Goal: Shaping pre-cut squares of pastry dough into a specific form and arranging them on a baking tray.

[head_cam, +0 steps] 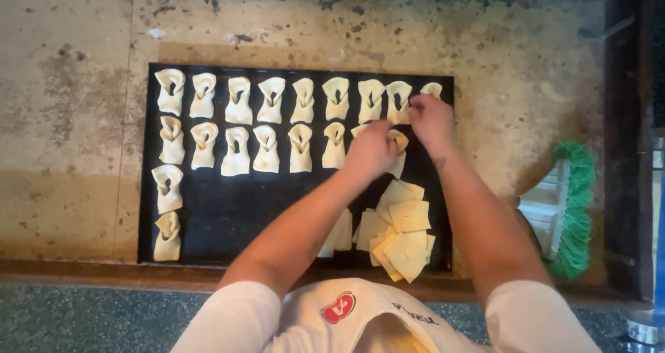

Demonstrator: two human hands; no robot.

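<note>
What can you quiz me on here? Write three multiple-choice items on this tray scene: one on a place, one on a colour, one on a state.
1. Where does the pile of flat dough squares lie on the black tray?
A. far left corner
B. near right part
C. off the tray

2. What colour are the bristles of the brush beside the tray?
A. green
B. red
C. black

3. What state are the dough pieces in the rows in?
A. baked dark brown
B. lying flat and unfolded
C. folded and pale

Answers:
1 B: the pile sits by the tray's near right edge, below the forearms.
2 A: the bristles are bright green.
3 C: each piece is pinched into a fold and pale.
</note>
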